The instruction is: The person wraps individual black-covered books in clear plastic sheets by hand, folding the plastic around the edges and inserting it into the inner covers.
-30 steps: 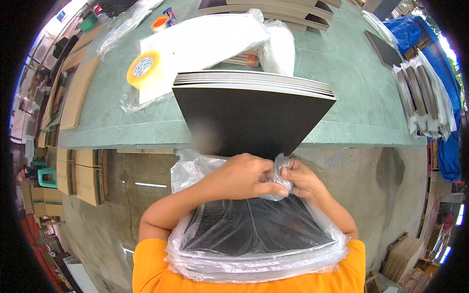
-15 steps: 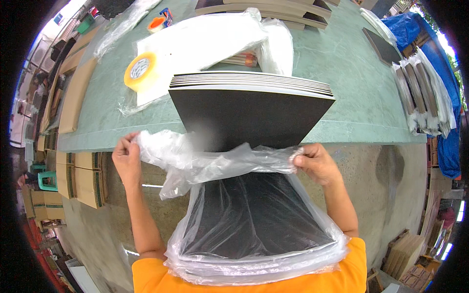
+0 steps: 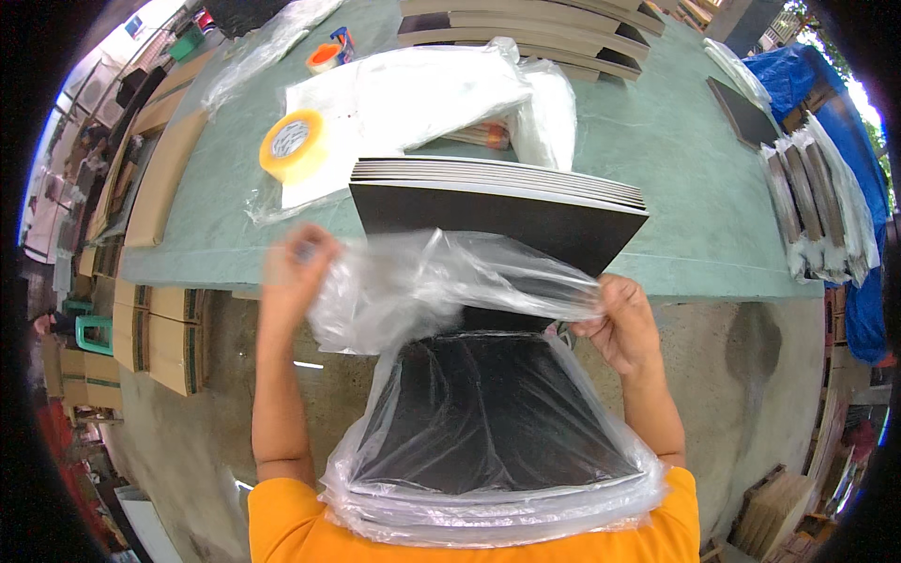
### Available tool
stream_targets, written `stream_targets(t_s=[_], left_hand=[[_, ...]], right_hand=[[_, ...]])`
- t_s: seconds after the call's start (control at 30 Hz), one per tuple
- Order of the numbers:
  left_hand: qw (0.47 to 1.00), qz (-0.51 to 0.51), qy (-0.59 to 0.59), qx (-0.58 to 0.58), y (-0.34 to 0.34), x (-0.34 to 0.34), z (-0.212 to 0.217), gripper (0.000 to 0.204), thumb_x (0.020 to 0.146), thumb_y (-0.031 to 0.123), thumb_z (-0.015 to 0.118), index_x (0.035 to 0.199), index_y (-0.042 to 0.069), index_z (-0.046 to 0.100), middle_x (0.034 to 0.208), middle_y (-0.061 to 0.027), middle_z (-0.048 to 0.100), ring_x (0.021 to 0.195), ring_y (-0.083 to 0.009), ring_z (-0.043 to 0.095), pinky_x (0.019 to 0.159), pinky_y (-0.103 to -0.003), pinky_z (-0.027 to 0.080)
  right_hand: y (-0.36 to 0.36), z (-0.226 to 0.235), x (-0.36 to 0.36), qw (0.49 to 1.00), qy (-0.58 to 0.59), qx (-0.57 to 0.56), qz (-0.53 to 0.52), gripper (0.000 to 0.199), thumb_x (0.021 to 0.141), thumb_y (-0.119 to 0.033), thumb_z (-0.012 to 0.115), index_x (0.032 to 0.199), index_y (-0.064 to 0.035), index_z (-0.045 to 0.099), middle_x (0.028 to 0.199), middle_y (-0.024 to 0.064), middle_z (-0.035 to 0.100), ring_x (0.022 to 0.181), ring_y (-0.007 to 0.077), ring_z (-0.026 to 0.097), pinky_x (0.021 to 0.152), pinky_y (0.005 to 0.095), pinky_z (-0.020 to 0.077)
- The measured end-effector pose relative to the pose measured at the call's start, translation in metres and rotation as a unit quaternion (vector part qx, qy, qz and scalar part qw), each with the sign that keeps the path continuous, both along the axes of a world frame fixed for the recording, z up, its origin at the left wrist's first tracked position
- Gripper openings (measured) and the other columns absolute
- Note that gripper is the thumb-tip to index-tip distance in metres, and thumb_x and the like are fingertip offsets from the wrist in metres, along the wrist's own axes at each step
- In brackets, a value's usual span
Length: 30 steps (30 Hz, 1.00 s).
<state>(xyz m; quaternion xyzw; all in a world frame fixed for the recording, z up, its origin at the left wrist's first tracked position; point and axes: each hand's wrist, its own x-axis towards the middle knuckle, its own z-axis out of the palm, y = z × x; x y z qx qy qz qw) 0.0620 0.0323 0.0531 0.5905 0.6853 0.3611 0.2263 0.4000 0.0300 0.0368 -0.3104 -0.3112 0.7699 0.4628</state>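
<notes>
A stack of black boards with pale edges (image 3: 526,202) stands tilted at the table's front edge. Across its lower part lies the crumpled mouth of a clear plastic bag (image 3: 511,272). My right hand (image 3: 619,319) pinches the bag's right side. At its left side my left hand (image 3: 302,263), blurred by motion, has its fingers closed on the film. Against my body rests a black panel wrapped in clear plastic (image 3: 488,418), its film gathered in folds at the bottom. Where the panel meets the stack is partly hidden by the bag.
On the green table (image 3: 685,178) lie white plastic sheets (image 3: 404,94), a roll of yellowish tape (image 3: 291,145) and a tape dispenser (image 3: 328,56). Boards are stacked at the back (image 3: 526,33). Wrapped panels (image 3: 812,202) lean at right. Cartons (image 3: 169,338) stand on the floor at left.
My left hand has moved right and slightly up, bringing the bag's left side inward. The film's upper edge has risen over the board stack. My right hand stays pinched and has shifted little.
</notes>
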Motion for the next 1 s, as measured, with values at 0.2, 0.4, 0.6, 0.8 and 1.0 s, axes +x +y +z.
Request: stream_targets(t_s=[0.2, 0.4, 0.6, 0.8, 1.0], left_hand=[[0.943, -0.240, -0.069, 0.222, -0.040, 0.111, 0.051, 0.026, 0.074, 0.018, 0.065, 0.092, 0.002, 0.054, 0.081, -0.0116, 0.056, 0.074, -0.0187, 0.055, 0.066, -0.026, 0.043], [0.918, -0.381, -0.102, 0.044, -0.021, 0.112, 0.043, 0.017, 0.074, 0.017, 0.063, 0.079, 0.002, 0.057, 0.066, -0.0116, 0.052, 0.064, -0.0252, 0.051, 0.055, -0.031, 0.039], [0.862, -0.384, -0.321, -0.082, -0.012, 0.102, 0.032, 0.029, 0.088, 0.028, 0.046, 0.077, 0.003, 0.054, 0.067, 0.0006, 0.052, 0.064, -0.0053, 0.047, 0.056, -0.021, 0.039], [0.788, -0.360, -0.484, -0.125, -0.011, 0.082, 0.040, 0.026, 0.086, 0.026, 0.049, 0.073, 0.003, 0.052, 0.066, 0.0011, 0.050, 0.061, -0.0067, 0.047, 0.055, -0.021, 0.039], [0.839, -0.373, -0.377, -0.122, 0.006, 0.070, 0.039, 0.018, 0.082, 0.018, 0.053, 0.084, 0.001, 0.057, 0.071, -0.0037, 0.060, 0.067, -0.0129, 0.059, 0.058, -0.024, 0.045]], right_hand=[[-0.004, 0.038, -0.039, 0.909, -0.223, 0.349, 0.056, 0.015, 0.070, -0.012, 0.069, 0.076, -0.0015, 0.062, 0.085, 0.0046, 0.053, 0.079, 0.0130, 0.049, 0.071, 0.0238, 0.0387], [0.008, 0.055, -0.035, 0.885, -0.187, 0.385, -0.185, 0.032, 0.064, -0.018, 0.073, 0.087, -0.0018, 0.058, 0.107, 0.0119, 0.046, 0.103, 0.0202, 0.043, 0.087, 0.0316, 0.0336], [0.003, 0.036, -0.015, 0.991, -0.062, 0.097, 0.068, 0.022, 0.070, -0.020, 0.068, 0.074, -0.0006, 0.060, 0.078, 0.0037, 0.059, 0.075, 0.0136, 0.055, 0.066, 0.0277, 0.0435], [0.002, 0.027, -0.021, 0.839, -0.074, 0.333, 0.423, 0.027, 0.075, -0.026, 0.066, 0.084, -0.0011, 0.060, 0.078, 0.0090, 0.061, 0.075, 0.0195, 0.057, 0.069, 0.0319, 0.0440], [0.009, 0.026, -0.002, 0.902, 0.205, 0.231, 0.301, 0.030, 0.074, -0.030, 0.061, 0.072, 0.0001, 0.055, 0.067, 0.0111, 0.058, 0.065, 0.0228, 0.058, 0.061, 0.0343, 0.0472]])
